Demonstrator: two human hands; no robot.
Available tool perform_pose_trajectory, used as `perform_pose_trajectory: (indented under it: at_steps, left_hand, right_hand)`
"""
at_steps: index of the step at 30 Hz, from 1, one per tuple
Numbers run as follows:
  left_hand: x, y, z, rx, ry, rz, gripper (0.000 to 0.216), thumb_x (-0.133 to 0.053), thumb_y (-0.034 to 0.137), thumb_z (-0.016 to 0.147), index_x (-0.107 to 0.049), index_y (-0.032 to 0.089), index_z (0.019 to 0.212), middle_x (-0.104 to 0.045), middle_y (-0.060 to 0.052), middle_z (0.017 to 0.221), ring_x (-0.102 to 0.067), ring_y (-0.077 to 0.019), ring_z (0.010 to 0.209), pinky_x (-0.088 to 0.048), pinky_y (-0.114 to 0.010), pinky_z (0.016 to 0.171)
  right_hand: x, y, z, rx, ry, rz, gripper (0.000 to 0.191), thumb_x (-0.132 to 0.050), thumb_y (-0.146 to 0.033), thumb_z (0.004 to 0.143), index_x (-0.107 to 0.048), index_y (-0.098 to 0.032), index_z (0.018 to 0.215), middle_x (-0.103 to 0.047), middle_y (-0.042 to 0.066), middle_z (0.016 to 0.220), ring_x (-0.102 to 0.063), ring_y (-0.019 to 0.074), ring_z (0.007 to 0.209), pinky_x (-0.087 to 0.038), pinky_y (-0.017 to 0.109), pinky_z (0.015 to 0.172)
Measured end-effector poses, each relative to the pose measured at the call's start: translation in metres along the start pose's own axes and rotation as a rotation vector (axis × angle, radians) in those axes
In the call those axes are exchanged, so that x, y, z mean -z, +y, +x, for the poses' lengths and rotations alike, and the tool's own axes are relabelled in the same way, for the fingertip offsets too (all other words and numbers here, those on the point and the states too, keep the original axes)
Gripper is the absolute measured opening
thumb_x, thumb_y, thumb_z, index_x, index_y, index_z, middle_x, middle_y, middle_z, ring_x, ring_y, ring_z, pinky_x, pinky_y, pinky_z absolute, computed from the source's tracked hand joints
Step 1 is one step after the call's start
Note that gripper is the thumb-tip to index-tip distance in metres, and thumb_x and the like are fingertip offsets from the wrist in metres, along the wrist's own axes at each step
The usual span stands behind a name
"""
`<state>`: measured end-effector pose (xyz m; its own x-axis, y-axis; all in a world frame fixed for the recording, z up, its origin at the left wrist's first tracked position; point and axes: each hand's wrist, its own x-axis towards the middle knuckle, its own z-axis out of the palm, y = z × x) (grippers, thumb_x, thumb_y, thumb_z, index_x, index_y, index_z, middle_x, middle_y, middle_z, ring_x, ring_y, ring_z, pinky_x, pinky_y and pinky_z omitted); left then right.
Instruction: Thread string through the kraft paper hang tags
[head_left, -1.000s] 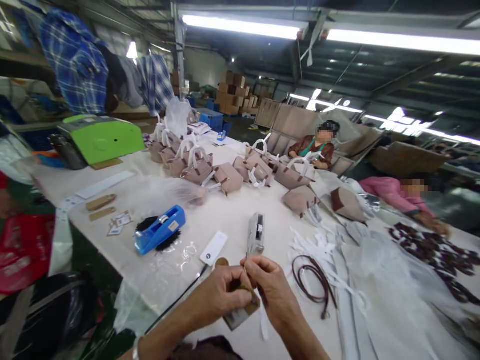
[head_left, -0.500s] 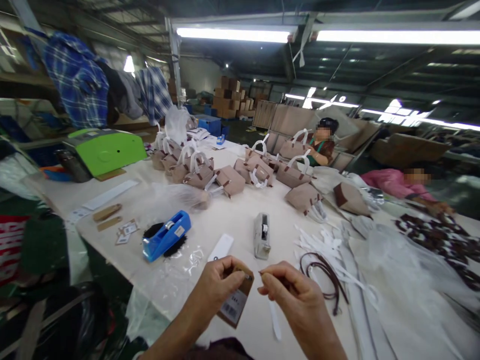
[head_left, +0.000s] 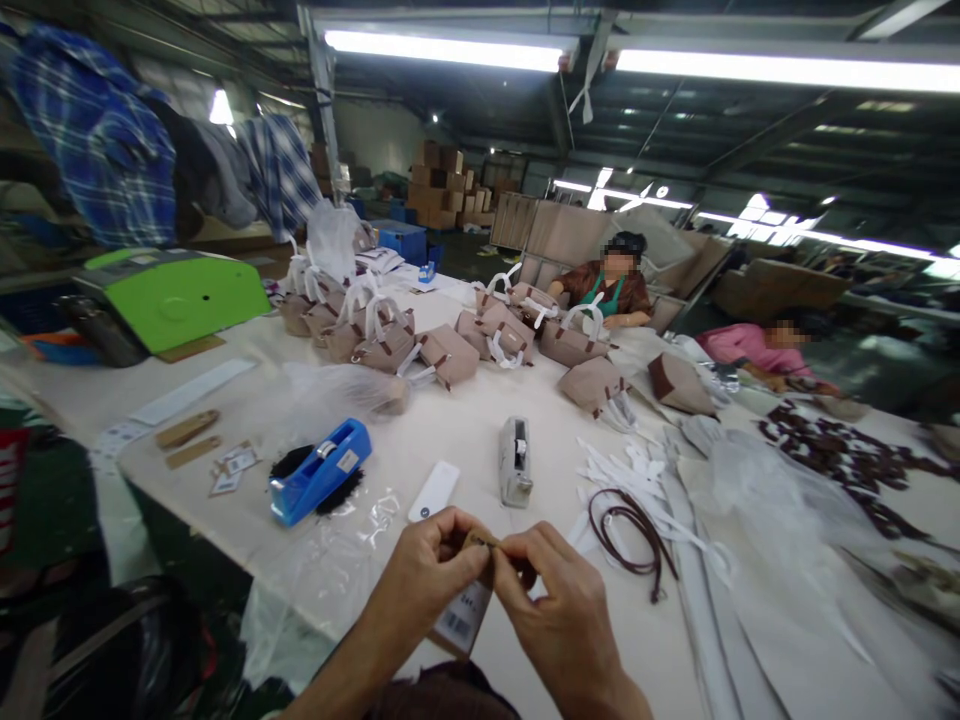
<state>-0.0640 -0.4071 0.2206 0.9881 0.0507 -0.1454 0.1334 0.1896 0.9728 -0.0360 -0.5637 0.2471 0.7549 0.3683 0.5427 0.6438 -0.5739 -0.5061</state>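
My left hand (head_left: 429,578) pinches the top of a brown paper hang tag (head_left: 463,615) with a barcode label, held just above the table's near edge. My right hand (head_left: 555,612) meets it from the right, fingertips pinched at the tag's top on something too small to make out. A white strip hangs below my hands. Just beyond them lie a white flat tag (head_left: 434,490), a grey tape dispenser (head_left: 514,460) and a dark brown strap (head_left: 628,526).
A blue tape dispenser (head_left: 319,483) sits to the left on the white table (head_left: 465,420). Several taupe handbags (head_left: 450,350) stand mid-table, a green machine (head_left: 169,297) at far left. White strips and plastic sheets lie right. Two people sit at the far side.
My hands, a little apart half a second ago, have come together again at the tag's top. The view has shifted slightly.
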Motion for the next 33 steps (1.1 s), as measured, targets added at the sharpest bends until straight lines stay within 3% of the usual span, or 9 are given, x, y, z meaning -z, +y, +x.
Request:
perform_pose_trajectory:
  at_steps: [11, 15, 18, 20, 23, 25, 28, 33]
  left_hand:
    - [0.002, -0.001, -0.007, -0.016, 0.020, 0.084, 0.020, -0.068, 0.032, 0.076, -0.066, 0.014, 0.082, -0.067, -0.004, 0.074, -0.062, -0.0181, 0.069, -0.046, -0.023, 0.062]
    - [-0.001, 0.003, -0.012, -0.068, 0.079, 0.226, 0.015, -0.064, 0.030, 0.079, -0.067, 0.016, 0.082, -0.068, -0.003, 0.075, -0.063, -0.0187, 0.069, -0.045, -0.024, 0.061]
    - [-0.002, 0.003, -0.016, -0.210, 0.144, 0.408, 0.010, -0.061, 0.026, 0.083, -0.068, 0.019, 0.082, -0.068, -0.002, 0.076, -0.063, -0.0175, 0.068, -0.046, -0.023, 0.061]
    - [0.001, 0.000, -0.018, -0.375, 0.200, 0.524, 0.010, -0.060, 0.023, 0.086, -0.069, 0.022, 0.088, -0.069, -0.002, 0.082, -0.065, -0.0175, 0.075, -0.048, -0.023, 0.070]
    - [0.012, -0.008, -0.021, -0.555, 0.319, 0.643, 0.018, -0.059, 0.023, 0.090, -0.066, 0.024, 0.106, -0.071, -0.005, 0.093, -0.067, -0.0184, 0.085, -0.048, -0.023, 0.079]
    - [0.024, -0.009, -0.022, -0.600, 0.396, 0.706, 0.014, -0.059, 0.023, 0.091, -0.067, 0.025, 0.102, -0.071, -0.005, 0.089, -0.067, -0.0188, 0.082, -0.047, -0.024, 0.077]
    - [0.046, -0.003, -0.026, -0.640, 0.475, 0.771, 0.013, -0.055, 0.021, 0.092, -0.068, 0.024, 0.088, -0.071, -0.006, 0.088, -0.066, -0.0206, 0.086, -0.046, -0.027, 0.083]
    - [0.085, 0.013, -0.046, -0.626, 0.714, 0.701, 0.014, -0.053, 0.020, 0.092, -0.065, 0.024, 0.085, -0.070, -0.006, 0.095, -0.064, -0.0200, 0.093, -0.046, -0.027, 0.086]
  right_hand:
    - [-0.007, -0.002, -0.003, -0.044, -0.009, 0.009, 0.016, -0.057, -0.022, 0.082, -0.058, -0.022, 0.066, -0.057, -0.002, 0.060, -0.055, 0.0078, 0.053, -0.045, 0.021, 0.049]
    - [-0.010, -0.002, -0.004, -0.040, -0.008, -0.016, 0.016, -0.057, -0.021, 0.080, -0.057, -0.022, 0.063, -0.055, -0.002, 0.058, -0.054, 0.0084, 0.051, -0.043, 0.022, 0.047]
    - [-0.013, -0.003, -0.004, -0.072, -0.030, 0.018, 0.017, -0.057, -0.023, 0.080, -0.058, -0.022, 0.063, -0.056, -0.001, 0.058, -0.054, 0.0091, 0.052, -0.043, 0.024, 0.050]
    - [-0.017, -0.003, -0.002, -0.133, -0.061, 0.095, 0.019, -0.057, -0.029, 0.082, -0.062, -0.022, 0.065, -0.061, 0.000, 0.061, -0.057, 0.0106, 0.056, -0.045, 0.025, 0.054]
    - [-0.029, -0.005, 0.006, -0.309, -0.151, 0.317, 0.022, -0.058, -0.041, 0.083, -0.068, -0.024, 0.073, -0.066, 0.002, 0.066, -0.060, 0.0135, 0.059, -0.048, 0.027, 0.058]
    - [-0.041, -0.009, 0.014, -0.410, -0.228, 0.493, 0.026, -0.059, -0.047, 0.081, -0.071, -0.024, 0.080, -0.068, 0.003, 0.070, -0.061, 0.0150, 0.061, -0.050, 0.028, 0.059]
    - [-0.065, -0.023, 0.030, -0.420, -0.318, 0.674, 0.032, -0.061, -0.050, 0.078, -0.071, -0.021, 0.087, -0.069, 0.004, 0.072, -0.062, 0.0164, 0.063, -0.051, 0.029, 0.061]
    - [-0.109, -0.058, 0.055, -0.416, -0.518, 0.864, 0.037, -0.065, -0.049, 0.075, -0.064, -0.020, 0.097, -0.070, 0.003, 0.075, -0.064, 0.0176, 0.068, -0.055, 0.031, 0.067]
